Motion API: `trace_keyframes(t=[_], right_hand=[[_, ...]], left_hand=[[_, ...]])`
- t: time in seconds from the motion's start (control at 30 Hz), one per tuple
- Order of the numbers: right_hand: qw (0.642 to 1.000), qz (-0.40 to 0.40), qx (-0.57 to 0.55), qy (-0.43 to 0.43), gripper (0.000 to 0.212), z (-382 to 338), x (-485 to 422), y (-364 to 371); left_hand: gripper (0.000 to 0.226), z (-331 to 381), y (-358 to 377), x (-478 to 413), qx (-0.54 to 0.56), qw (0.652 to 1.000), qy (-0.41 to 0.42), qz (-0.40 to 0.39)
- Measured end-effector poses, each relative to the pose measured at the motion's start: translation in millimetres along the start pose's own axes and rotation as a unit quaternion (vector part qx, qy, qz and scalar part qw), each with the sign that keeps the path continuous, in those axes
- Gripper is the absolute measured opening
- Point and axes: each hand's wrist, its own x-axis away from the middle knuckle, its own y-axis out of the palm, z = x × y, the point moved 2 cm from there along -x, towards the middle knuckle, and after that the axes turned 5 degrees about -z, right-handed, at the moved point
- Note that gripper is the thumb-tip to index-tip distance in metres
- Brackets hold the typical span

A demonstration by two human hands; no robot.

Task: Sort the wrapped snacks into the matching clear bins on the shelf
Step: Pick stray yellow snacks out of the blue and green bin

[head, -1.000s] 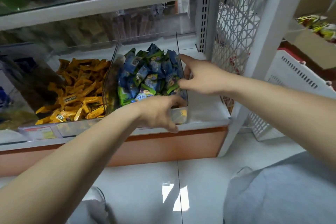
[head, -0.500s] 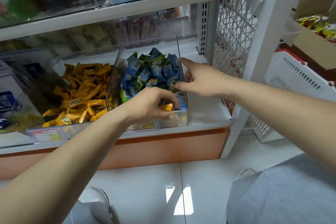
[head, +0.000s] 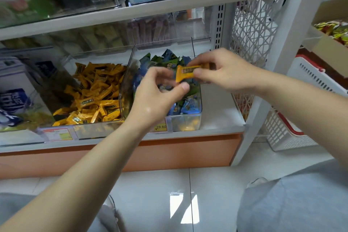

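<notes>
My right hand [head: 229, 73] pinches the right end of one orange wrapped snack [head: 188, 73], held level above the clear bin [head: 188, 124] of blue and green snacks [head: 190, 105]. My left hand [head: 156, 98] hovers just left of and below it with curled fingers. Its fingertips are at the wrapper's left end, and I cannot tell whether they grip it. To the left stands another clear bin [head: 94, 130], filled with matching orange snacks [head: 94, 92].
A white lattice side panel [head: 252, 30] closes the shelf on the right. Beyond it are a white basket with a red rim [head: 293, 133] and a cardboard box of snacks [head: 331, 43]. The upper shelf [head: 150, 9] hangs close overhead. Blue-white packs [head: 13, 98] fill the far left.
My left hand dug an orange snack out of the front of the blue-green bin and lifted it. My right hand left the bin's rim and took the snack's right end.
</notes>
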Motion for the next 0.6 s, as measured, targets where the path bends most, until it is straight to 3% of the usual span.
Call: trace_keyframes(t=[0.13,0.3,0.37,0.47,0.6], right_hand=[[0.995,0.089,-0.018,0.047,0.022,23,-1,-7],[0.994,0.065,0.063,0.061,0.025,29,-4,8],[0.993,0.065,0.082,0.057,0.027,29,-6,9],[0.993,0.031,0.107,0.035,0.038,28,-10,15],[0.994,0.017,0.11,0.017,0.011,28,-15,22]], left_hand=[[0.026,-8,22,2,-0.218,0.957,0.027,-0.186],[0.022,-16,38,-20,-0.41,0.84,-0.011,-0.356],[0.034,-22,42,-27,-0.433,0.816,-0.018,-0.383],[0.06,-28,41,-32,-0.451,0.811,0.011,-0.373],[0.065,-35,40,-32,-0.43,0.831,0.028,-0.351]])
